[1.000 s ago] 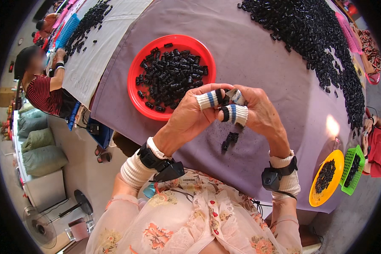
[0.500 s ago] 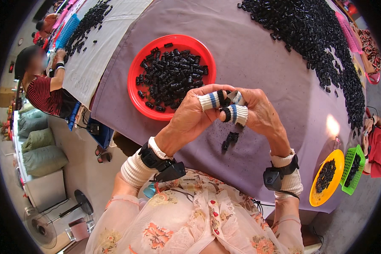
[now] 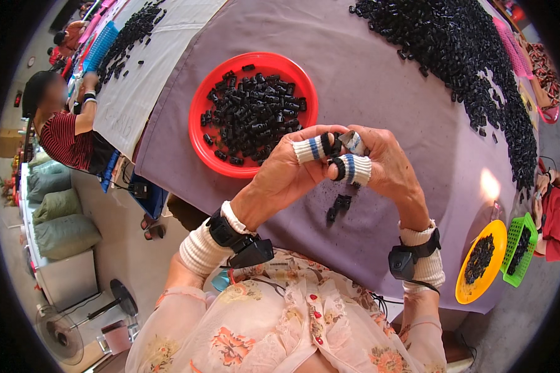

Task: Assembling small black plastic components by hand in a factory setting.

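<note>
My left hand [image 3: 286,171] and my right hand [image 3: 379,163] meet above the purple tablecloth [image 3: 386,93], fingertips pressed together on a small black plastic part [image 3: 334,148]. White striped cloth sleeves cover a left finger [image 3: 308,149] and a right finger [image 3: 353,169]. Both wrists carry black strapped devices over white cuffs. Just below the hands, two small black parts [image 3: 338,206] lie on the cloth. A red round tray [image 3: 199,133] holding many black parts sits just beyond my left hand.
A large heap of black parts [image 3: 460,56] spreads across the far right of the table. A yellow bowl [image 3: 479,261] and a green basket [image 3: 519,248] of parts stand at the right edge. Another person [image 3: 65,133] works at a neighbouring white-covered table [image 3: 137,74] to the left.
The hands stay together over the same spot; the fingers shifted only slightly around the small part.
</note>
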`<action>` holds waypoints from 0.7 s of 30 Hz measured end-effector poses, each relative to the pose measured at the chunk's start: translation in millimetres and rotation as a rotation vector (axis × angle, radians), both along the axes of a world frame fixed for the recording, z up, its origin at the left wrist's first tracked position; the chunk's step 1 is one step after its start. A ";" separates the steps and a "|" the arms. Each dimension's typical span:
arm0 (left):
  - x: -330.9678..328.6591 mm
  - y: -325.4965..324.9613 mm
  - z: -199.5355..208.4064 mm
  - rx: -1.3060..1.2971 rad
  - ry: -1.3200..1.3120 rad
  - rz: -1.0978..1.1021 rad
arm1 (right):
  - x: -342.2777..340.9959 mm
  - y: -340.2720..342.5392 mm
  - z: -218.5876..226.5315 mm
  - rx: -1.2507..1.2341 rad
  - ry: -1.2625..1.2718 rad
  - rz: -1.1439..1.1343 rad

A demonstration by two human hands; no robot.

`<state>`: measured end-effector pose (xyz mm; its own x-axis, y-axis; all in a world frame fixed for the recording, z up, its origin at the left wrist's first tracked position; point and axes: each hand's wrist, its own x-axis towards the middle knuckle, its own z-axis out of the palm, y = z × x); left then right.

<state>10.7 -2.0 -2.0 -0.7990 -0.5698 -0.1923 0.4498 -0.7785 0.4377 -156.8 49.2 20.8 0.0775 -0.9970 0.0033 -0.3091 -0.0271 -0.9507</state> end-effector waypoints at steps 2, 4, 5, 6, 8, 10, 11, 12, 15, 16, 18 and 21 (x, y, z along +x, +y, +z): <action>0.2 -0.5 -0.9 0.016 0.036 -0.012 | -1.2 -1.3 -1.5 0.011 0.010 -0.001; 0.5 -0.1 -1.2 -0.003 0.009 0.005 | -1.3 -1.9 -2.1 0.023 0.019 0.001; 0.3 0.3 -1.3 -0.002 0.008 0.006 | -1.3 -2.2 -1.2 0.024 0.019 0.008; -0.4 0.8 -1.6 0.002 -0.008 0.019 | -1.3 -2.1 -0.9 0.025 0.020 0.014; -0.5 0.7 -2.8 0.007 -0.024 0.032 | 1.4 -1.9 -1.7 0.013 -0.020 0.013; 0.7 -0.7 -4.9 0.001 0.015 0.005 | 2.3 -1.1 -2.0 0.000 -0.059 0.011; 1.0 -0.8 -3.9 0.001 0.015 0.004 | 2.2 -0.5 -2.0 0.021 -0.063 0.021; 1.6 -1.0 -2.4 0.021 0.027 -0.005 | 2.4 -0.4 -2.3 0.043 -0.068 0.033; 0.8 0.8 -2.4 0.021 -0.015 0.019 | 3.0 0.4 -0.6 0.081 -0.063 0.053; 0.2 1.6 -2.7 0.002 -0.068 0.051 | 3.1 0.4 -1.2 0.081 -0.062 0.053; -0.5 1.9 -0.4 0.003 -0.073 0.051 | 3.3 0.3 -4.3 0.071 -0.029 0.053; 0.1 0.1 0.2 -0.029 -0.041 0.024 | 4.2 2.2 -9.1 -0.016 -0.122 0.012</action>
<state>10.8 -1.8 -1.8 -0.7767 -0.5946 -0.2078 0.4493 -0.7543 0.4788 -152.7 51.4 11.7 0.0880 -0.9957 0.0294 -0.1903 -0.0458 -0.9806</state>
